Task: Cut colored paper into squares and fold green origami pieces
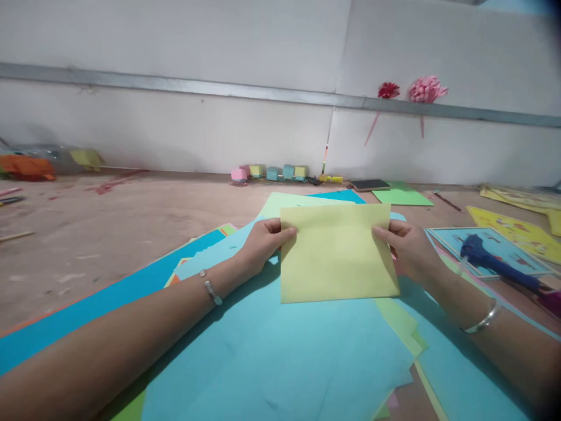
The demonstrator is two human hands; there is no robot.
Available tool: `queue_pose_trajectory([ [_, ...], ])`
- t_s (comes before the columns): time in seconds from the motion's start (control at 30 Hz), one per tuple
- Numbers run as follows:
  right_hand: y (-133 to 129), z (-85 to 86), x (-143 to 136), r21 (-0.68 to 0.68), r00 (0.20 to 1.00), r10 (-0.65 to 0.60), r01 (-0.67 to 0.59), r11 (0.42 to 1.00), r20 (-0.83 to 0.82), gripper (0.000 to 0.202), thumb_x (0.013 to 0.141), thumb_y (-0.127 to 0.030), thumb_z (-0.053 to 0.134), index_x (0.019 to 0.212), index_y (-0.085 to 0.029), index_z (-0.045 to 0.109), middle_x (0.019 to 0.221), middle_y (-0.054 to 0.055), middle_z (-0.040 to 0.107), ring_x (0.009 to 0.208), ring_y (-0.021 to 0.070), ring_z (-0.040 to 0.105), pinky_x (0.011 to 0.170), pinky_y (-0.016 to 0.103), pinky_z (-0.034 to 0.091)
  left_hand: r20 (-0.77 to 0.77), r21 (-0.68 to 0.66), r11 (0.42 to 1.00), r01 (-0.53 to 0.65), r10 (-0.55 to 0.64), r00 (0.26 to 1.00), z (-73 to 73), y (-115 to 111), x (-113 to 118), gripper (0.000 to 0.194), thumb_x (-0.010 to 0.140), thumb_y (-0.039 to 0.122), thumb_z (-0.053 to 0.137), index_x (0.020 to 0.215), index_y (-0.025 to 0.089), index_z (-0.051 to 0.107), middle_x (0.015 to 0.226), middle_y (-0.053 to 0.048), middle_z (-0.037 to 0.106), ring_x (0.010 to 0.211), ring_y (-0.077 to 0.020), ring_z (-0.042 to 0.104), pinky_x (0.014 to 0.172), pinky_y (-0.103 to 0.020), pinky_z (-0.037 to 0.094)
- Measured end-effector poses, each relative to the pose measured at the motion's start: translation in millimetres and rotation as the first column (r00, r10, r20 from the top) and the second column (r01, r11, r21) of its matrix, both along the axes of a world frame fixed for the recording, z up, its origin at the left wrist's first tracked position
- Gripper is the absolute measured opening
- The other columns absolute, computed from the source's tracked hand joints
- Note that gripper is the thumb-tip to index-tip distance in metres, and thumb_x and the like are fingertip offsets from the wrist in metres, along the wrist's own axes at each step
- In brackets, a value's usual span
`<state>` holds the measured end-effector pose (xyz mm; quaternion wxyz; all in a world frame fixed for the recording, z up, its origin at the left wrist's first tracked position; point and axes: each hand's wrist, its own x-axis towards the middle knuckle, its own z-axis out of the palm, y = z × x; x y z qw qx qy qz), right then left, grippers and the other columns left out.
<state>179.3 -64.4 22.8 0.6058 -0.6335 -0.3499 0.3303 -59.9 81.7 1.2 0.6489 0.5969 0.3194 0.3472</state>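
Held up between both hands is a pale yellow sheet of paper (339, 257), roughly rectangular. My left hand (262, 242) pinches its left edge near the upper corner, thumb in front and fingers behind. On the opposite edge, my right hand (409, 245) grips it in the same way. Below the sheet lie large light blue papers (280, 356), spread over one another, with green and darker blue sheets showing at their edges. The fingers behind the yellow sheet are mostly hidden.
A blue glue gun (499, 266) lies right of my right hand, over a printed blue card (442, 237). Behind are a dark phone (370, 185), a green sheet (405, 194) and small coloured paper cubes (272, 173). Paper flowers (426, 89) hang on the wall rail.
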Motion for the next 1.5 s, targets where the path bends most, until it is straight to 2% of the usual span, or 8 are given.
queue_pose_trajectory([
  [0.17,-0.2,-0.6,2.8,-0.019,0.997,0.003,-0.004,1.000,-0.079,0.027,0.060,-0.036,0.083,0.082,-0.025,0.073,0.087,0.005,0.077,0.074,0.0253,0.072,0.061,0.034,0.058,-0.005,-0.013,1.000,0.010,-0.010,1.000,0.3,0.8,0.2,0.028,0.056,0.034,0.077,0.074,0.014,0.070,0.069,-0.005,0.067,0.061,-0.0153,0.058,0.055,-0.025,0.041],
  [0.37,1.4,0.7,1.1,-0.041,0.989,-0.005,-0.002,0.999,-0.149,0.021,0.062,-0.028,0.080,0.082,-0.026,0.072,0.092,0.006,0.077,0.076,0.0260,0.072,0.063,0.035,0.059,-0.001,0.015,1.000,-0.008,0.008,1.000,-1.3,4.0,1.4,0.020,0.055,0.029,0.074,0.067,0.014,0.068,0.060,-0.001,0.060,0.051,-0.0091,0.045,0.049,-0.022,0.032],
  [0.6,1.6,0.3,4.3,-0.084,0.991,-0.003,-0.008,0.996,-0.134,0.018,0.064,-0.024,0.075,0.081,-0.025,0.070,0.084,0.006,0.075,0.070,0.0242,0.070,0.060,0.035,0.058,0.006,0.019,1.000,-0.024,0.024,1.000,1.7,2.7,1.9,0.016,0.055,0.026,0.073,0.063,0.014,0.066,0.053,0.002,0.054,0.047,-0.0074,0.039,0.046,-0.021,0.027],
  [0.9,1.0,-3.7,4.0,-0.085,0.997,0.067,-0.071,0.994,-0.042,0.017,0.069,-0.036,0.075,0.079,-0.024,0.067,0.068,0.003,0.068,0.058,0.0197,0.064,0.050,0.030,0.050,0.021,-0.001,0.996,-0.086,0.086,0.996,4.8,1.2,1.9,0.020,0.051,0.026,0.074,0.066,0.013,0.070,0.056,0.000,0.062,0.047,-0.0089,0.045,0.046,-0.022,0.032],
  [1.13,4.6,-7.2,3.2,-0.043,0.996,0.090,-0.089,0.995,0.013,0.034,0.068,-0.051,0.078,0.072,-0.021,0.063,0.068,0.001,0.064,0.060,0.0137,0.060,0.057,0.024,0.051,0.079,0.001,0.976,-0.219,0.218,0.973,3.6,4.9,2.8,0.018,0.052,0.023,0.071,0.068,0.014,0.070,0.058,0.000,0.063,0.050,-0.0105,0.049,0.047,-0.022,0.035],
  [1.3,2.3,-1.9,-0.2,-0.173,0.997,0.055,-0.044,0.984,0.060,0.051,0.073,-0.068,0.070,0.070,-0.019,0.058,0.053,0.000,0.057,0.042,0.0098,0.050,0.037,0.021,0.039,0.152,0.013,0.949,-0.314,0.309,0.939,-1.6,12.1,3.3,0.020,0.055,0.023,0.070,0.073,0.015,0.069,0.063,0.000,0.064,0.057,-0.0122,0.053,0.055,-0.024,0.041],
  [1.4,0.9,2.1,-2.2,-0.290,0.998,0.026,-0.009,0.957,0.054,0.057,0.075,-0.073,0.063,0.069,-0.018,0.056,0.056,0.006,0.064,0.039,0.0106,0.052,0.031,0.020,0.034,0.182,0.020,0.940,-0.340,0.331,0.926,-4.4,15.9,3.3,0.019,0.057,0.022,0.070,0.075,0.015,0.069,0.063,0.001,0.062,0.059,-0.0125,0.054,0.060,-0.026,0.044],
  [1.5,0.9,1.4,-0.1,-0.326,0.996,0.026,0.005,0.945,0.090,0.059,0.072,-0.075,0.065,0.063,-0.017,0.054,0.058,0.009,0.067,0.038,0.0097,0.052,0.031,0.019,0.034,0.192,0.019,0.936,-0.352,0.342,0.920,-5.5,17.8,3.0,0.018,0.059,0.021,0.069,0.075,0.015,0.068,0.060,0.002,0.060,0.059,-0.0123,0.053,0.063,-0.027,0.045],
])
